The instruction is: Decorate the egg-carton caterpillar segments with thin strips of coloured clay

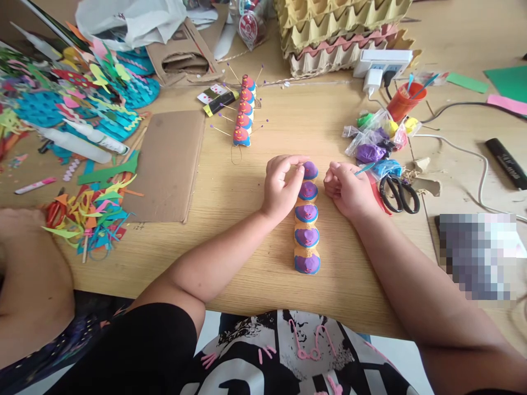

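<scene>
A strip of several egg-carton humps (307, 237) covered in purple and blue clay, with small red mouths, lies lengthwise on the table before me. My left hand (284, 184) is at the left of its far end, thumb and index finger at the top purple hump, the fingers curled. Just right of the strip is my right hand (346, 185), closed, with a thin blue stick (365, 168) sticking out of it. Farther off stands a similar strip (244, 112) in red and blue, with pins in its sides.
Paper scraps (96, 211), glue bottles (78, 144) and cardboard (171, 164) lie left, beside another person's arm (31, 285). To the right are scissors (399, 195), bagged clay (373, 151), an orange cup (405, 102) and a marker (505, 163). Egg trays (329, 49) are stacked behind.
</scene>
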{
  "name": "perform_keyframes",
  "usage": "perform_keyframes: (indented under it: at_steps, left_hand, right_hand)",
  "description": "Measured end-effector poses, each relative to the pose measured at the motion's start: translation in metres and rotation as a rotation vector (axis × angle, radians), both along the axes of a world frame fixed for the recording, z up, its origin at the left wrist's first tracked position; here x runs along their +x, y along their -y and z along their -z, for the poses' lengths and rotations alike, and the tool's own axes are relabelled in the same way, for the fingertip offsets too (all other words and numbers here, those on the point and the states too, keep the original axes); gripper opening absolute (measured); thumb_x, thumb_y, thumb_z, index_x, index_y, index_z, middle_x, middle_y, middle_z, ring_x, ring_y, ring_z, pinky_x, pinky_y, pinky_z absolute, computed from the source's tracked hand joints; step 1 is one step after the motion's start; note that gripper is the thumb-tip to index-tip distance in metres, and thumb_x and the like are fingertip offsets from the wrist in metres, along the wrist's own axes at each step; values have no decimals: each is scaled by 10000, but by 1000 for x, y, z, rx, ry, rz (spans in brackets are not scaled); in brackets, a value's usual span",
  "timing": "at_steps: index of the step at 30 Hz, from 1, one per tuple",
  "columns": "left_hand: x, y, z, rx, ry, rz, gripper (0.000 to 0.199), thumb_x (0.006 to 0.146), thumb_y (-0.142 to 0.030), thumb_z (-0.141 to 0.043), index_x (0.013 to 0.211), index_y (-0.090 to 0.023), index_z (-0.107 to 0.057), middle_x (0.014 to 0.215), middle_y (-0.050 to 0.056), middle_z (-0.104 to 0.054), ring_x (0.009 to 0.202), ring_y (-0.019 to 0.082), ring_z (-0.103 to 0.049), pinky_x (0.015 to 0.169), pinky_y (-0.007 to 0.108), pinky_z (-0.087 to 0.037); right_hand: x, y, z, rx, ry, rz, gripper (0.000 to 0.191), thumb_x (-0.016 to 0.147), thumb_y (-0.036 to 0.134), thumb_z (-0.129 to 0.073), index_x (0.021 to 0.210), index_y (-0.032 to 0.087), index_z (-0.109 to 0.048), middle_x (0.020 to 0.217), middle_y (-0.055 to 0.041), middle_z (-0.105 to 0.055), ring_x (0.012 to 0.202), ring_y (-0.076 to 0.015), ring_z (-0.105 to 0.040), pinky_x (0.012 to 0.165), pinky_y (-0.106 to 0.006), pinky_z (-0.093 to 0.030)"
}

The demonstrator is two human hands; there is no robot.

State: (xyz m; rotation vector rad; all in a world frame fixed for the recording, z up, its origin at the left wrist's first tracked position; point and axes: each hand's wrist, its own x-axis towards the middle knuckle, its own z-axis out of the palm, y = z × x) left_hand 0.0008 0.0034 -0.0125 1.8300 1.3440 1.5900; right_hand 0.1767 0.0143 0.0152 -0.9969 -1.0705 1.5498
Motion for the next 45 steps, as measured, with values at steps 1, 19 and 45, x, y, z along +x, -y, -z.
perform_keyframes:
  at_steps: [1,19,45]
  left_hand:
    - [0,0,0,5,-1,2,207,1080,-393,-596,1126,-259,-747,1150,48,-805,1148,208,-719,1102,371,-514]
    - [2,0,-1,36,-6,16,252,1090,-423,-572,1097,-254,-759,1109,51,-802,1116,202,-721,1073,369,-531]
    - [4,2,-6,68,-115,77,240,1019,-480,-708,932,-275,-797,989,35,-757,1054,209,-688,1054,390,-523]
  right_hand:
    - [0,0,0,2,1,1,547,769,660,-849,607,214,-576,453,86,-280,431,-67,-217,442,-265,-150]
    - [-1,0,1,9,13,2,515,734,637,-910,685,214,-620,489,77,-351,451,-71,-257,447,-259,-168]
    - [-1,5,3,165,185,-74,704,811,826,-750,592,217,-473,551,38,-365,528,-96,-282,474,-283,-201]
